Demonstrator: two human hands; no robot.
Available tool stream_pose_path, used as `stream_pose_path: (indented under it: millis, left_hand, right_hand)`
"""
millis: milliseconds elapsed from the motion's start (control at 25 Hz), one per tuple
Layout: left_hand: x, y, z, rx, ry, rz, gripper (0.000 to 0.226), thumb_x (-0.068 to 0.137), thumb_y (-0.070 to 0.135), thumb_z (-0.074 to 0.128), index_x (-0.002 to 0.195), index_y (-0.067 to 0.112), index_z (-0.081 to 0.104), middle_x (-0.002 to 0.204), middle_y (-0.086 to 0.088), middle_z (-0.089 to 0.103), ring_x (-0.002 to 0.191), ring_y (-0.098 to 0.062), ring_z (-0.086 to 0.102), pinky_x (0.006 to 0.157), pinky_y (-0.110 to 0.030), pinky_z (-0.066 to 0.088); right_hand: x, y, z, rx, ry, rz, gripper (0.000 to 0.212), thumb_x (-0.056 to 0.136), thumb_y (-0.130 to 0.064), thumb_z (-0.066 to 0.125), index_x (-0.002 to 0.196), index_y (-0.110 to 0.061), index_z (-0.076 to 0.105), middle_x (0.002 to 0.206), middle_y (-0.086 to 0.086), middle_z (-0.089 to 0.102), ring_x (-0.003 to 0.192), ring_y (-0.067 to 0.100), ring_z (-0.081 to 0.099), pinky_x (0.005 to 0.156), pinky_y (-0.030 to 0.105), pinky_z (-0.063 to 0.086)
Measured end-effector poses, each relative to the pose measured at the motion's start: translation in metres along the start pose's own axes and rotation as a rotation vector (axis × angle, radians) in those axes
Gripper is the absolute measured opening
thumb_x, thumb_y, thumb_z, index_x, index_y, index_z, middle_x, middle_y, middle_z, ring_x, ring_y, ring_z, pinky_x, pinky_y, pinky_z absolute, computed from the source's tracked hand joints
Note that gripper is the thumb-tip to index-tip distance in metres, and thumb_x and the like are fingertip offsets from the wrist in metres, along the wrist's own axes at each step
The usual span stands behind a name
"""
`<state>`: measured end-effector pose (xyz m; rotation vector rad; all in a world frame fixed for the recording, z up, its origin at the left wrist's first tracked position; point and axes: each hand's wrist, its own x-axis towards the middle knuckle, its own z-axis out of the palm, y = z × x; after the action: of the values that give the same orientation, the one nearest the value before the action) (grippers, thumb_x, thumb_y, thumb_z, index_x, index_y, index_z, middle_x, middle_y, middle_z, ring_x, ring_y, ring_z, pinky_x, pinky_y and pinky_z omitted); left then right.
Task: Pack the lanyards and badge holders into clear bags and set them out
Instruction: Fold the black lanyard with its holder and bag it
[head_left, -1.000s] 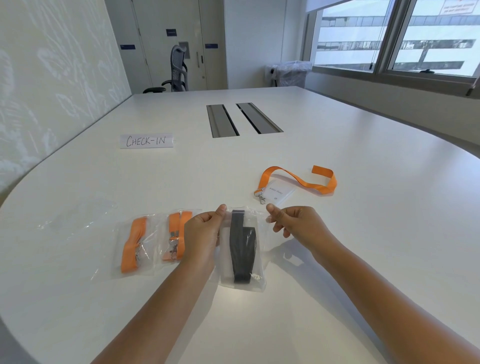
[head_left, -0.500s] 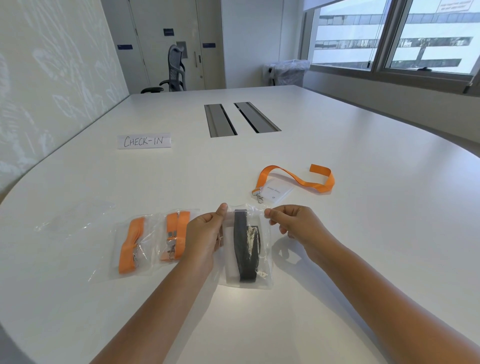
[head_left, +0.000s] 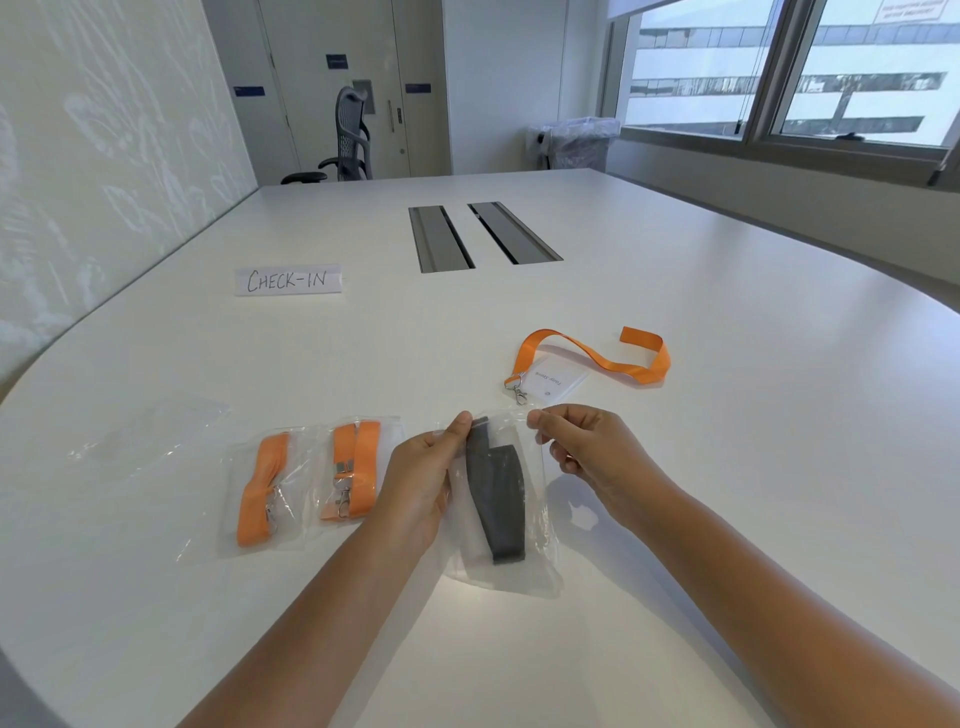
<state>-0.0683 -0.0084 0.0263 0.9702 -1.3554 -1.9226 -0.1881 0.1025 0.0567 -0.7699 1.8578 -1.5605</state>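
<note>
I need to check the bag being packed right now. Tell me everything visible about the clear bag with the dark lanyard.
The clear bag is thin, glossy, wrinkled plastic, lying flat on the white table. Inside, a folded dark grey lanyard runs lengthwise. The left hand and right hand each pinch a top corner at its far end.

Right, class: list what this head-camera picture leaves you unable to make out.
- Name on the badge card, head view: print too small.
- Whether the bag holding the black lanyard is sealed: fingers of the left hand and right hand cover its top edge.
- Contents of the flat clear bag: glare, transparent.
</note>
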Motion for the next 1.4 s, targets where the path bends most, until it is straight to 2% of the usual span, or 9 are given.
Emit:
stream_pose_path:
  millis: [120, 280, 360, 520, 760, 880, 1000, 1160, 1400]
  left_hand:
    - [-0.001, 0.0, -0.002, -0.023, -0.008, 0.041, 0.022, 0.079, 0.033, 0.068, 0.077, 0.011, 0.07, 0.079, -0.008, 0.072, 0.077, -0.022, 0.066, 0.07, -0.031, 0.053]
    - [-0.003, 0.001, 0.0, 0.034, 0.034, 0.062, 0.02, 0.079, 0.031, 0.069, 0.071, 0.012, 0.068, 0.086, -0.013, 0.071, 0.086, -0.029, 0.064, 0.084, -0.041, 0.05]
    - [-0.005, 0.002, 0.0, 0.034, 0.048, 0.071, 0.021, 0.079, 0.029, 0.07, 0.064, 0.015, 0.065, 0.083, -0.01, 0.071, 0.085, -0.029, 0.064, 0.085, -0.042, 0.05]
    - [-0.005, 0.001, 0.001, 0.037, 0.048, 0.082, 0.019, 0.078, 0.028, 0.07, 0.067, 0.014, 0.066, 0.081, -0.01, 0.07, 0.084, -0.029, 0.064, 0.084, -0.042, 0.05]
    - [-0.006, 0.002, 0.002, 0.037, 0.05, 0.076, 0.016, 0.08, 0.028, 0.068, 0.07, 0.014, 0.067, 0.074, -0.003, 0.071, 0.072, -0.017, 0.065, 0.061, -0.025, 0.048]
    - [-0.007, 0.003, 0.001, 0.009, -0.019, 0.037, 0.02, 0.08, 0.029, 0.067, 0.079, 0.01, 0.069, 0.075, -0.004, 0.073, 0.072, -0.017, 0.068, 0.062, -0.022, 0.052]
    - [-0.006, 0.004, 0.001, 0.012, 0.006, 0.004, 0.027, 0.081, 0.036, 0.065, 0.082, 0.01, 0.071, 0.085, -0.009, 0.073, 0.078, -0.021, 0.067, 0.074, -0.031, 0.053]
    - [-0.006, 0.008, -0.003, -0.018, 0.068, 0.031, 0.022, 0.083, 0.031, 0.064, 0.081, 0.01, 0.07, 0.078, -0.005, 0.071, 0.07, -0.017, 0.065, 0.06, -0.024, 0.052]
    - [-0.008, 0.01, -0.003, 0.019, 0.086, 0.069, 0.022, 0.08, 0.03, 0.066, 0.076, 0.009, 0.068, 0.077, -0.009, 0.069, 0.069, -0.02, 0.063, 0.061, -0.025, 0.053]
  right_hand:
    - [0.0, 0.0, 0.0, -0.042, -0.037, 0.038, 0.022, 0.08, -0.042, 0.064, 0.071, -0.022, 0.069, 0.063, -0.006, 0.063, 0.061, 0.013, 0.049, 0.06, 0.022, 0.045]
    - [-0.002, 0.002, 0.001, -0.144, -0.082, 0.089, 0.031, 0.074, -0.048, 0.066, 0.066, -0.019, 0.07, 0.047, -0.013, 0.056, 0.058, 0.012, 0.045, 0.057, 0.021, 0.042]
    - [-0.003, 0.002, 0.001, -0.165, -0.097, 0.096, 0.032, 0.073, -0.05, 0.067, 0.066, -0.018, 0.07, 0.042, -0.014, 0.055, 0.054, 0.01, 0.043, 0.055, 0.019, 0.04]
    - [-0.004, 0.003, 0.001, -0.14, -0.084, 0.069, 0.03, 0.076, -0.045, 0.067, 0.061, -0.019, 0.069, 0.039, -0.014, 0.054, 0.054, 0.01, 0.042, 0.054, 0.019, 0.039]
    - [-0.001, 0.005, 0.004, -0.157, -0.035, 0.034, 0.027, 0.077, -0.042, 0.065, 0.061, -0.021, 0.066, 0.059, -0.01, 0.06, 0.062, 0.012, 0.047, 0.058, 0.021, 0.042]
    - [0.0, 0.006, 0.004, -0.153, -0.037, 0.013, 0.026, 0.079, -0.041, 0.064, 0.062, -0.021, 0.066, 0.062, -0.009, 0.06, 0.063, 0.01, 0.049, 0.061, 0.021, 0.042]
    - [0.001, 0.005, 0.003, -0.142, -0.02, -0.01, 0.026, 0.079, -0.042, 0.063, 0.061, -0.023, 0.065, 0.063, -0.007, 0.06, 0.063, 0.013, 0.05, 0.061, 0.022, 0.042]
    - [0.002, 0.005, 0.002, -0.132, 0.007, -0.005, 0.028, 0.079, -0.042, 0.063, 0.063, -0.019, 0.063, 0.066, -0.001, 0.06, 0.064, 0.015, 0.049, 0.062, 0.024, 0.043]
    - [0.004, 0.007, 0.003, -0.131, 0.044, -0.003, 0.035, 0.078, -0.042, 0.065, 0.057, -0.015, 0.058, 0.059, 0.002, 0.053, 0.061, 0.015, 0.047, 0.062, 0.025, 0.043]
